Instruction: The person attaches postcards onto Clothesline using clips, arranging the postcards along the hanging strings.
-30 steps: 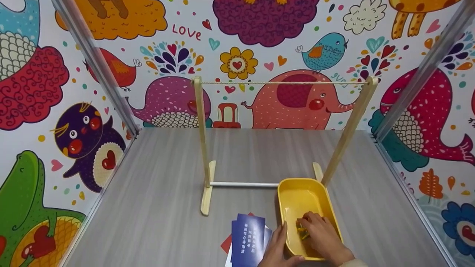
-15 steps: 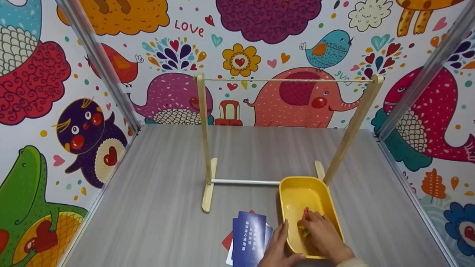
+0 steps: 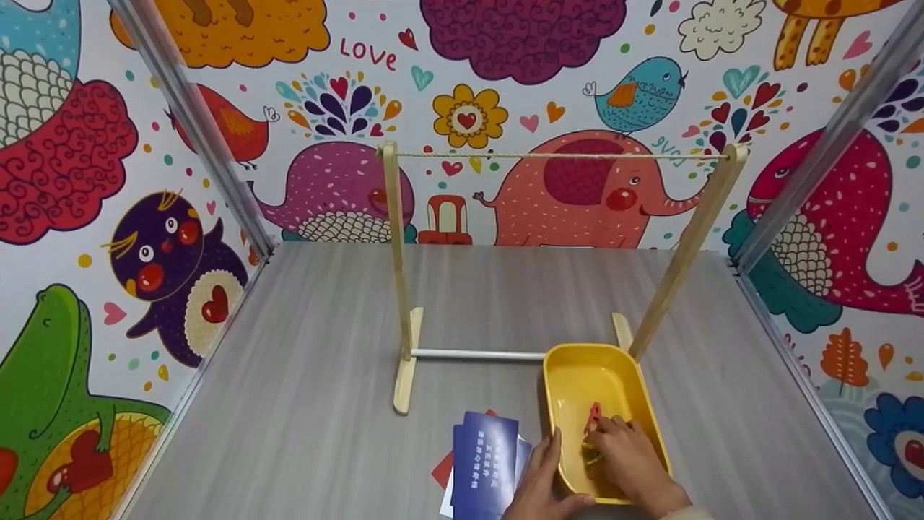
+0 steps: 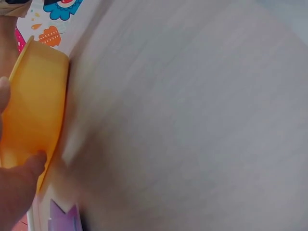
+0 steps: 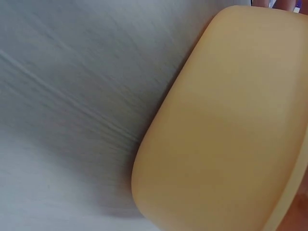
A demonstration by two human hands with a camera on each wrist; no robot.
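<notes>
My left hand (image 3: 541, 480) holds the near left corner of a yellow plastic tub (image 3: 577, 379), its fingers along the left side and its thumb along the near end. In the left wrist view a fingertip (image 4: 34, 164) presses the outer wall. My right hand (image 3: 632, 455) reaches into the tub with bent fingers over a few small clips that look like clothespins. A red clip (image 3: 594, 412) sticks out past the fingertips, and a yellow clip (image 3: 592, 455) lies under them, partly covered. Whether the fingers pinch one, I cannot tell. The right wrist view shows only the tub's outside.
Beside the tub on the left lies a stack of blue, white and red cards (image 3: 480, 455). Behind stands a wooden rack (image 3: 397, 253) with a cord (image 3: 556, 155) strung across its top and a white bar (image 3: 476, 354) low down. Walls with cartoon animals enclose the grey table (image 3: 310, 404).
The right hand's fingers have shifted among the clips, and the red clip has come into sight. The left hand stays on the tub. The whole view has tilted slightly.
</notes>
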